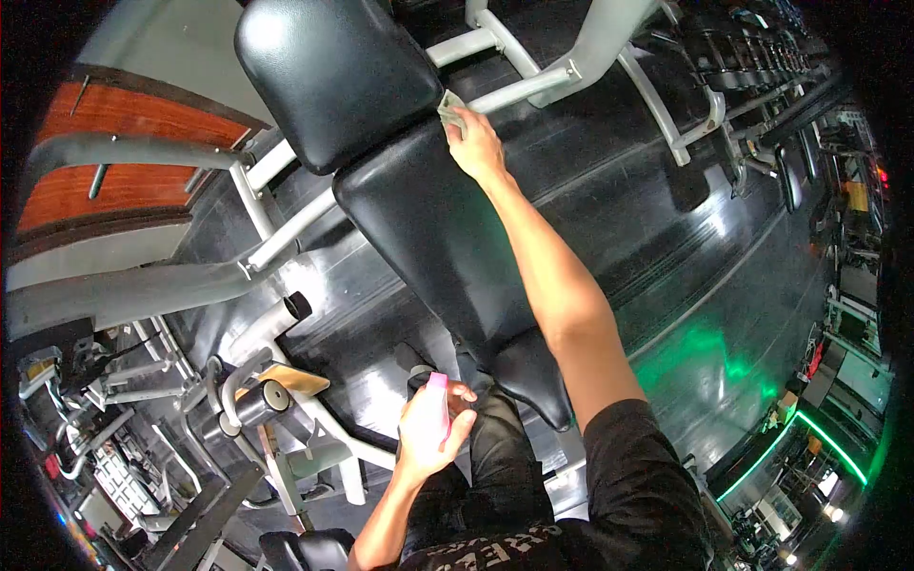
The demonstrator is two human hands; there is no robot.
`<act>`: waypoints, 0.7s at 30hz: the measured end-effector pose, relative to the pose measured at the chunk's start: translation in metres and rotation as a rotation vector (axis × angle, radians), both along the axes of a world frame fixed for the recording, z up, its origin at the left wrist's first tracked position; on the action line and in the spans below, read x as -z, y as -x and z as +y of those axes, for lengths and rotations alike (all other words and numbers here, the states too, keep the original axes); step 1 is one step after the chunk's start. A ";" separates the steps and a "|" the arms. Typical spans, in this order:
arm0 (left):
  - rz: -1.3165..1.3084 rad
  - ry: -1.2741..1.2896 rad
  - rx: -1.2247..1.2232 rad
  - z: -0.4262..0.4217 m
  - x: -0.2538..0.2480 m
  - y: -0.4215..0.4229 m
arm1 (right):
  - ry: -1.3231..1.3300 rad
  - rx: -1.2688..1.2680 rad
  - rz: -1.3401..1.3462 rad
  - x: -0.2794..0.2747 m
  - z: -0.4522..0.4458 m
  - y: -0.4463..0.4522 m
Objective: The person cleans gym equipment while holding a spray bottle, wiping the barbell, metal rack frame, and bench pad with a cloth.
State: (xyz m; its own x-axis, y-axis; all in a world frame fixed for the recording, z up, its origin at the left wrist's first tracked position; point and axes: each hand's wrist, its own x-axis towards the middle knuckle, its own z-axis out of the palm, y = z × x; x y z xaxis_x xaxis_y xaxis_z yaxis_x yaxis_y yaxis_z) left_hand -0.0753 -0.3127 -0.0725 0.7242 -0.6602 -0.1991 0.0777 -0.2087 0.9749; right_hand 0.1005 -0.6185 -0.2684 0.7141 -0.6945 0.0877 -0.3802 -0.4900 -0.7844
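A padded black bench with a headrest-like upper pad (333, 76) and a longer lower pad (438, 228) runs down the middle of the view. My right hand (476, 147) reaches out to the upper pad's right edge, near the gap between the pads, with its fingers closed on a pale, crumpled cloth (450, 108). Low in the view, in front of my legs, my left hand (428, 433) is wrapped round a pink and whitish bottle (436, 404). That bottle is partly covered by the fingers.
Grey metal frame tubes (124, 290) flank the bench on the left, and more tubes (600, 48) stand at the upper right. A dumbbell rack (752, 57) is at the far upper right. Other gym machines (257, 400) stand at the lower left.
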 end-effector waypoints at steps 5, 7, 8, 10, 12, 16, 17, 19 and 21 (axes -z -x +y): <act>0.018 -0.008 -0.018 -0.002 -0.001 0.003 | -0.270 -0.075 0.167 0.000 -0.024 0.023; 0.025 0.005 -0.017 -0.001 -0.001 0.003 | -0.244 -0.181 0.275 0.040 -0.039 0.054; 0.028 0.010 -0.013 0.000 0.001 0.004 | -0.271 -0.207 0.243 0.080 -0.044 0.076; 0.012 -0.004 -0.016 0.001 0.003 0.004 | -0.418 -0.208 0.207 0.087 -0.033 0.124; 0.038 0.011 -0.029 0.000 0.004 0.004 | -0.508 -0.175 0.238 0.093 -0.019 0.167; 0.097 -0.041 -0.028 0.004 0.004 0.007 | -0.373 -0.073 0.459 0.120 0.013 0.262; 0.097 -0.044 -0.021 0.006 0.005 0.007 | -0.394 -0.035 0.506 0.116 0.022 0.276; 0.055 -0.026 0.064 0.011 0.007 0.008 | -0.365 0.054 0.438 0.128 0.044 0.299; 0.065 -0.033 0.076 0.017 0.008 0.010 | -0.247 0.153 0.484 0.122 0.067 0.301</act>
